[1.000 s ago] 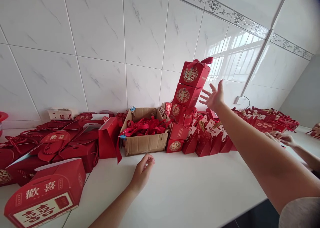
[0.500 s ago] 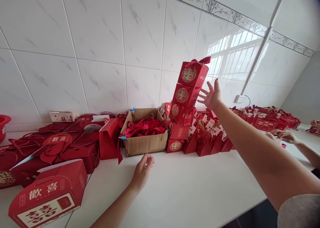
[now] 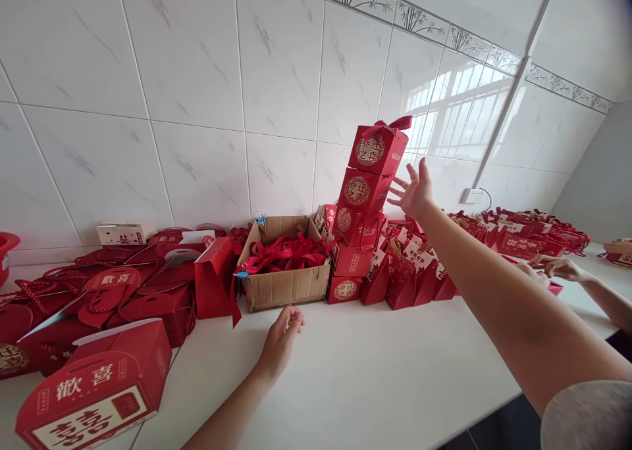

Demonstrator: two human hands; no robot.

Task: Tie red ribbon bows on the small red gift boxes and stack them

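Note:
A leaning stack of red gift boxes (image 3: 364,193) with gold emblems rises against the tiled wall; the top box (image 3: 378,149) carries a red ribbon. My right hand (image 3: 415,190) is raised just right of the stack, fingers spread and empty, close to the second box but not clearly touching it. My left hand (image 3: 281,335) rests on the white counter (image 3: 355,377) with fingers loosely curled, just in front of a cardboard box (image 3: 286,282) full of red ribbons (image 3: 284,251). Nothing shows in that hand.
Flat red gift bags and boxes (image 3: 113,292) pile up at the left, with a large red box (image 3: 93,391) nearest. Small red bags (image 3: 409,275) stand right of the stack. Another person's hands (image 3: 555,266) work at the far right among more red boxes (image 3: 533,236).
My right hand has drifted slightly left toward the stack and its fingers have spread. The left hand stays where it was.

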